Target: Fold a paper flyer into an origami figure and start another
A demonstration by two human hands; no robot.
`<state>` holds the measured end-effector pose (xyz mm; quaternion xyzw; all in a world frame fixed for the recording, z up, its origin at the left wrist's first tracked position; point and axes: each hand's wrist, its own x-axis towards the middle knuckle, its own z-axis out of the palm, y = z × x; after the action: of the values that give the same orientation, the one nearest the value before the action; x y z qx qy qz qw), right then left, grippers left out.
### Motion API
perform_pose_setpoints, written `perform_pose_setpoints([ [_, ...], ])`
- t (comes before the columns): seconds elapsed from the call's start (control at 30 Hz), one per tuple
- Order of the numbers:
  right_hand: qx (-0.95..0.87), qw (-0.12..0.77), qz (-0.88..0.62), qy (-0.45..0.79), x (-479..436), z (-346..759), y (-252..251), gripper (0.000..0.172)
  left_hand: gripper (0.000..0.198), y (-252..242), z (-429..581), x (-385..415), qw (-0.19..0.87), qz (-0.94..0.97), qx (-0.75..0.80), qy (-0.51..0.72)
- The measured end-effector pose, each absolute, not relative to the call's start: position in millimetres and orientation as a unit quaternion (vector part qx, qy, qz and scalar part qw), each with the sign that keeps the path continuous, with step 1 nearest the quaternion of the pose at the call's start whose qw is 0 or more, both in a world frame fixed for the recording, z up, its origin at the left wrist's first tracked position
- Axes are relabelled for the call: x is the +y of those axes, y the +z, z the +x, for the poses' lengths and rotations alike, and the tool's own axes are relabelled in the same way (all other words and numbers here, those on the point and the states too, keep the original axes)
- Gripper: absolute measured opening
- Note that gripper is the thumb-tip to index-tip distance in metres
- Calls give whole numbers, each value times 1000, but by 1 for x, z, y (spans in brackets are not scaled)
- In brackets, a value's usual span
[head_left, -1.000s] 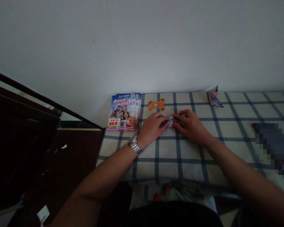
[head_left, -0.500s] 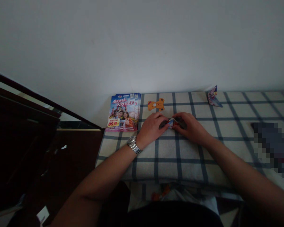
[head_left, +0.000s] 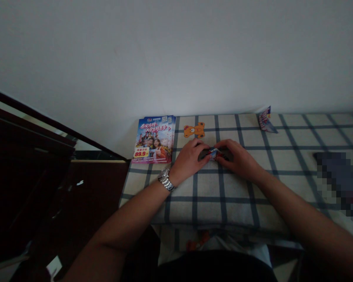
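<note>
our left hand (head_left: 188, 161) & right hand (head_left: 238, 158) both pinch the folded paper (head_left: 214, 153), just below the bear sticker (head_left: 194, 130).

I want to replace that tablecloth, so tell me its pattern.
The tablecloth is cream with a dark blue grid check; the head view shows it best.

A stack of colourful flyers (head_left: 153, 139) lay at the left edge of the checked surface (head_left: 211, 192), just beside an orange bear figure (head_left: 194, 130). A folded paper piece (head_left: 265, 120) stood near the wall (head_left: 176, 58).
</note>
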<state>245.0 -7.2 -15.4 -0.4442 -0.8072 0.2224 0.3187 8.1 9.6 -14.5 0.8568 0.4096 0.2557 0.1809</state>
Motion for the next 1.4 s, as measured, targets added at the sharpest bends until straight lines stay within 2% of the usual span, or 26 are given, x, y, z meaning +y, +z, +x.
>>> perform_pose_setpoints([
  [0.23, -776, 372, -421, 287, -8, 239, -15, 19, 11, -14, 6, 10, 210, 854, 382, 284],
  [0.4, -683, 408, -436, 420, -13, 236, -16, 34, 10, -9, 7, 8, 301, 814, 365, 336],
  [0.6, -619, 423, -433, 500, -15, 234, -13, 43, 13, -6, 8, 8, 337, 781, 355, 389],
  [0.9, -601, 440, -455, 488, -16, 233, -8, 35, 11, -5, 10, 6, 360, 766, 348, 404],
  [1.13, -595, 457, -459, 475, -14, 237, -11, 31, 23, -8, 12, 7, 419, 734, 324, 424],
  [1.4, -600, 466, -454, 465, -15, 238, -11, 28, 20, -10, 12, 8, 441, 714, 335, 429],
])
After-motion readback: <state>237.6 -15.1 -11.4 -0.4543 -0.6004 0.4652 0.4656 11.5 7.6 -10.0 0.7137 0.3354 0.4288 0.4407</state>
